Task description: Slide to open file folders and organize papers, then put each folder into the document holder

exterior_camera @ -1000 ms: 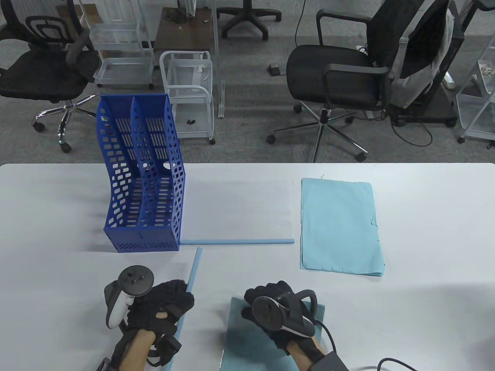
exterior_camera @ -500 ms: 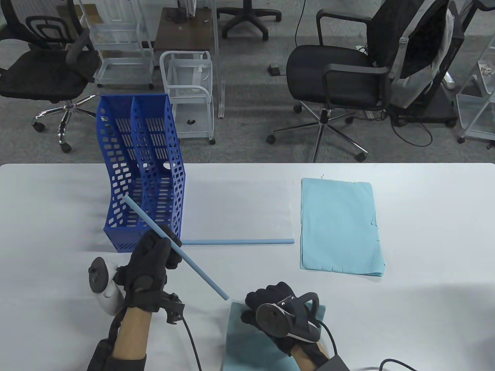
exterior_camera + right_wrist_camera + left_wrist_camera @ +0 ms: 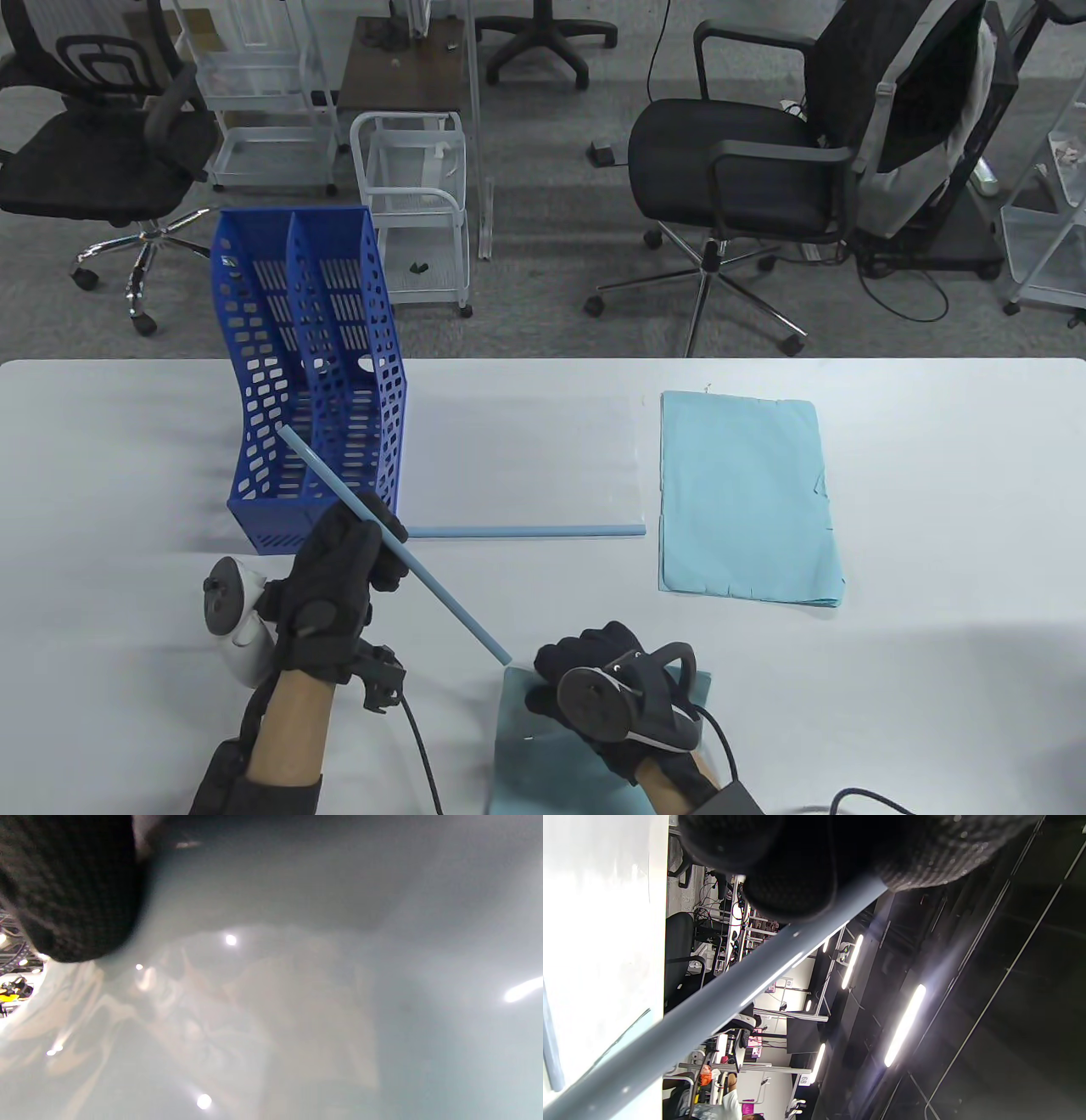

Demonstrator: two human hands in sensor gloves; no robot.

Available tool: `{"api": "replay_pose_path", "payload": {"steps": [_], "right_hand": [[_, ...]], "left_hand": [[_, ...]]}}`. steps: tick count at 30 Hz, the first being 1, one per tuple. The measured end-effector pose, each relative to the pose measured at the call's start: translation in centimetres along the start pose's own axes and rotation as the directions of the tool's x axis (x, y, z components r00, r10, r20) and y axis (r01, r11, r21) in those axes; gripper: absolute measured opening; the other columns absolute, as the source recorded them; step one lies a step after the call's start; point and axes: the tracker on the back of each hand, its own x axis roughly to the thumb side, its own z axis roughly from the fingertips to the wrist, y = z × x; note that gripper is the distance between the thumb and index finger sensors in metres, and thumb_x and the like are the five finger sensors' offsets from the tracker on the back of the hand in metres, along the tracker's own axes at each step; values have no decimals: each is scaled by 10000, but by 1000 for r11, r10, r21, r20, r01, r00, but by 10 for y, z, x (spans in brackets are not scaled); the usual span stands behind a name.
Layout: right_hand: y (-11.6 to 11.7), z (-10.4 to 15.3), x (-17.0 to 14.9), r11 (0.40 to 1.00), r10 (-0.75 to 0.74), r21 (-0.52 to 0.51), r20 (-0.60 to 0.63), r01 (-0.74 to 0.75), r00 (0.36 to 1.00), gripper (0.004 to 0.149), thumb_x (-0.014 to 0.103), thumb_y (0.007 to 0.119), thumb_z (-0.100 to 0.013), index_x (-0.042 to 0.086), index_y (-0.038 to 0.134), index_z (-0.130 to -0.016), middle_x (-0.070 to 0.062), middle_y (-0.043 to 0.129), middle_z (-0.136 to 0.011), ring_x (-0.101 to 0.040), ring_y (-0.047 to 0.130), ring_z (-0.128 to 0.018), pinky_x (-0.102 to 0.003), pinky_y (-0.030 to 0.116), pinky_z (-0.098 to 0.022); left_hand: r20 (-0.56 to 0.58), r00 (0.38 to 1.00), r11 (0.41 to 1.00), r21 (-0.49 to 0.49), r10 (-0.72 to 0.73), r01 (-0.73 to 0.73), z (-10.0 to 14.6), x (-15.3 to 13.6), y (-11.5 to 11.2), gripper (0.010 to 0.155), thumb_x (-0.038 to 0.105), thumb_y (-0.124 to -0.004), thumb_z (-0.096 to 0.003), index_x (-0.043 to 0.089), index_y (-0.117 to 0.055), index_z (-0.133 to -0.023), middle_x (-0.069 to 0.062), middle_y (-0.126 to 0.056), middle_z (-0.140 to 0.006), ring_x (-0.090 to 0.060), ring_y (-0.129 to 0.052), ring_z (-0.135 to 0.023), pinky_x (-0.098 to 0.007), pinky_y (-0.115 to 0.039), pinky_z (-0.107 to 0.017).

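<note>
My left hand [image 3: 369,548] grips a light blue slide bar [image 3: 450,598] near its middle and holds it slanted above the table, far end before the blue document holder [image 3: 314,382]. The left wrist view shows the slide bar [image 3: 712,1001] running under my gloved fingers [image 3: 789,887]. My right hand [image 3: 585,658] presses on a teal folder [image 3: 543,764] at the near edge. In the right wrist view, one fingertip [image 3: 68,887] lies on the folder's glossy cover [image 3: 318,984]. A second clear folder [image 3: 517,463] with its slide bar [image 3: 522,531] lies beside the holder. Loose light blue papers [image 3: 747,497] lie to the right.
The white table [image 3: 933,509] ends at its far edge near the holder's back. Beyond it stand office chairs [image 3: 747,161] and white wire carts [image 3: 420,204] on grey carpet. A cable [image 3: 424,764] trails from my left wrist.
My left hand pulled the slide bar off the near folder's left edge, lifted it and swung it diagonal; over the last half second it barely shifted. My right hand stayed on the folder.
</note>
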Motion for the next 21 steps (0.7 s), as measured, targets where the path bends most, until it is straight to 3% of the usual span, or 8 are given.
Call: {"api": "replay_pose_path", "payload": {"steps": [5,11,21], "right_hand": [[0,-1,7,997,49,50,24,-50,999,442,547,917,-230,277,919,-580,62,1029,-404,-161,990,-275,-426,877,-483],[-4,-1,13,993,15,113,45,-20,999,430,536,910,-241,276,921,-584,60,1029,-411,-162,990,-287,-428,872,-494],[-10,0,-12,970,-170,158,-108,186,979,418,535,908,-257,274,934,-583,58,1032,-402,-156,990,-278,-421,873,-487]], "left_hand": [[15,982,980,-66,-189,189,1,14,-18,487,446,-867,-457,302,-860,-922,21,-962,-803,-161,-1070,-447,-331,-920,-314],[36,870,853,-181,-492,490,4,14,-62,486,483,-880,-422,335,-912,-884,58,-1018,-750,-112,-1113,-379,-285,-956,-265],[-140,767,757,-343,-626,556,10,-24,-93,491,492,-891,-405,317,-941,-861,53,-1046,-710,-81,-1127,-330,-265,-973,-229]]}}
